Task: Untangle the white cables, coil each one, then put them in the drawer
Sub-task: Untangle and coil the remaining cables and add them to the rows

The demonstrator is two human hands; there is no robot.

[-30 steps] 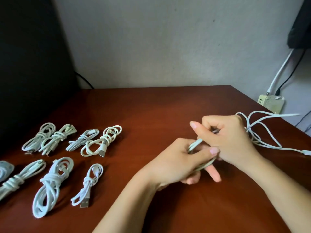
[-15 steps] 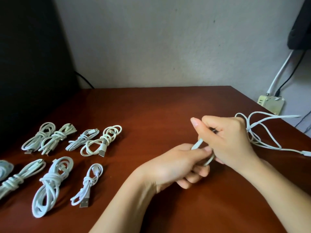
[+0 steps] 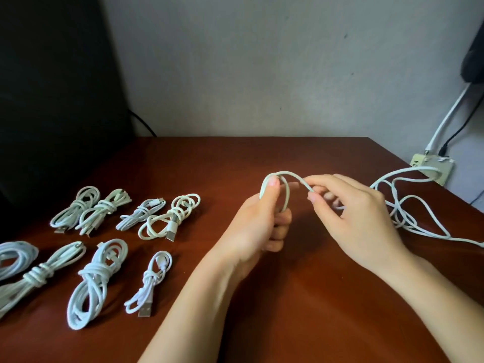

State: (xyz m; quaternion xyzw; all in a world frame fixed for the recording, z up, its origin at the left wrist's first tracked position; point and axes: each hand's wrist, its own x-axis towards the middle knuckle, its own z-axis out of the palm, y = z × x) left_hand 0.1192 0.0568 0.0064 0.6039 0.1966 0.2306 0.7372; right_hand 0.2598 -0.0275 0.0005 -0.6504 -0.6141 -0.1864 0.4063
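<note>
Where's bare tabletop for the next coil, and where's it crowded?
Free: the far strip of the table between its back edge and the left hand and right hand, which hold a white cable; also the patch between the forearms. Crowded: the left side, filled by coiled cables, and the right edge, where the loose cable tangle sprawls.

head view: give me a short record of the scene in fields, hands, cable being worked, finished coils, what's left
left hand: grips small loops of the white cable, thumb up against the arch
right hand: pinches the same cable just right of the arch
white cable: arches between the two hands, runs toward the loose tangle
loose tangle: uncoiled, on the right side of the table
coiled bundles: eight on the table's left, two rows, leftmost cut by the frame edge
drawer: not in view
</note>
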